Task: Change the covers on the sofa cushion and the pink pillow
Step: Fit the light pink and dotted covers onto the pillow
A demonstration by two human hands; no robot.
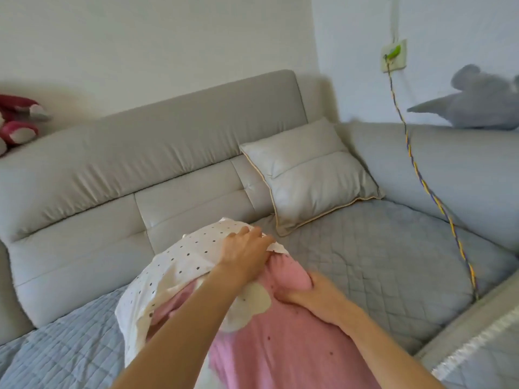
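Place: home living room | signs: grey corner sofa (pixel 157 153), quilted seat pad (pixel 379 256), plush toys (pixel 477 102), wall socket (pixel 394 54)

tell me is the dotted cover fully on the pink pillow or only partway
Only partway. The dotted cover wraps the far end, while the pink pillow is bare nearer the camera. Left hand rests on the cover's edge; right hand grips the pillow.
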